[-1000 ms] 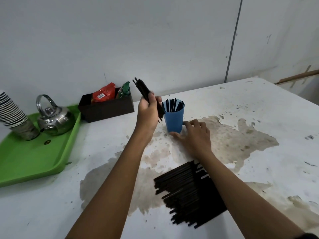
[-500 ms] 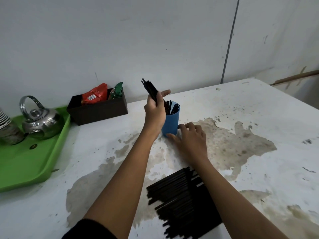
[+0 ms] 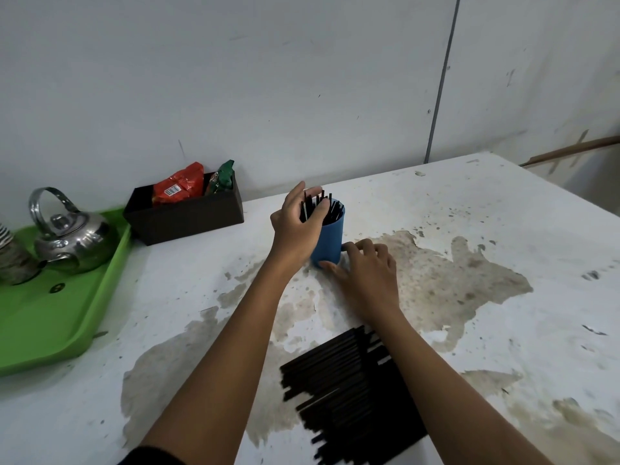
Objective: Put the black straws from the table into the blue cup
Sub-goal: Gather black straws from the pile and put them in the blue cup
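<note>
blue cup [image 3: 329, 239]: upright on the white table [image 3: 503, 229], mouth up, near the far-middle of the top. black straws in the cup [image 3: 330, 208] stand on end, long axis near vertical, tips fanning slightly right above the rim.

left hand [image 3: 297, 226]: curled over the cup's left rim, fingers [image 3: 320, 209] loosely bent around a small bunch of the standing straws; whether it pinches them firmly or merely cups them cannot be told.

right hand [image 3: 364, 273]: flat and spread on the table at the cup's near-right base, fingertips [image 3: 352, 246] touching the cup wall, nothing held.

pile of black straws [image 3: 342, 391]: lying flat on the table near the front, between the two forearms, long axes running from lower left to upper right, ends uneven; right forearm crosses over its right part.

open room: bare stained tabletop to the right of the cup and pile, out to the table's right edge; a clear strip also between cup and pile.

left side: dark brown box [image 3: 188, 216] holding a red packet [image 3: 177, 187] and a green packet [image 3: 221, 177], close to the wall, well apart from the cup; green tray [image 3: 50, 323] at the table's left edge carrying a steel kettle [image 3: 68, 239].
</note>
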The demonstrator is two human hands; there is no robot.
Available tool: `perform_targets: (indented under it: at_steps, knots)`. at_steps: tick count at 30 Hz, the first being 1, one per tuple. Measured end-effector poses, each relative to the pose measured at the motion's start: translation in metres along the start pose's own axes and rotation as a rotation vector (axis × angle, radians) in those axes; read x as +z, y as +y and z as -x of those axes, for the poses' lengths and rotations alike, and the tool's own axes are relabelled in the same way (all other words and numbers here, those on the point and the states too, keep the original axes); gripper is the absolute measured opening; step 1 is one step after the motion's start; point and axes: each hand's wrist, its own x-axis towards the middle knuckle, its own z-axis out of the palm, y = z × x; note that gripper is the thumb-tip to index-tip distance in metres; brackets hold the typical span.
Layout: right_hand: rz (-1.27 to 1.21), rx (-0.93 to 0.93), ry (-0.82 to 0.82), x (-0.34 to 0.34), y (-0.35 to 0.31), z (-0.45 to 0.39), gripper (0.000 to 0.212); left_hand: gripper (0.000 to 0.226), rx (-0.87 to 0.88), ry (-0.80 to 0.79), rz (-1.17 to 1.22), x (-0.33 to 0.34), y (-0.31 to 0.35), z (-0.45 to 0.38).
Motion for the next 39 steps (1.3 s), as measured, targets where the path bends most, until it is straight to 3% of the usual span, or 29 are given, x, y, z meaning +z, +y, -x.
perform_targets:
  at_steps: [6,15,19,23,27,34,37,39]
  knots:
    - [0.002,0.001,0.0,-0.002,-0.001,0.0,0.067,0.044,-0.015,0.012,0.173,-0.005,0.011,0.004]
    - [-0.004,-0.005,-0.005,-0.004,-0.001,0.001,0.069,0.038,0.037,-0.095,-0.053,-0.013,0.003,0.004]
    - [-0.02,-0.02,-0.025,-0.007,0.001,0.002,0.07,0.04,0.174,-0.023,-0.124,-0.022,0.007,0.019]
    - [-0.128,-0.051,-0.02,-0.007,0.009,0.007,0.05,0.032,0.308,0.087,-0.284,-0.032,0.001,0.042]
    - [-0.302,-0.042,-0.032,-0.011,0.021,0.017,0.031,0.028,0.356,0.09,-0.423,-0.034,-0.001,0.07]
    - [-0.243,-0.154,-0.084,-0.024,0.048,0.042,0.027,0.043,0.313,0.068,-0.544,-0.037,0.005,0.098]
    - [-0.194,-0.186,-0.112,-0.031,0.054,0.053,0.033,0.025,0.295,-0.007,-0.541,-0.041,0.007,0.112]
    - [-0.178,-0.203,-0.107,-0.034,0.055,0.058,0.034,0.017,0.206,-0.201,-0.546,-0.044,0.007,0.122]
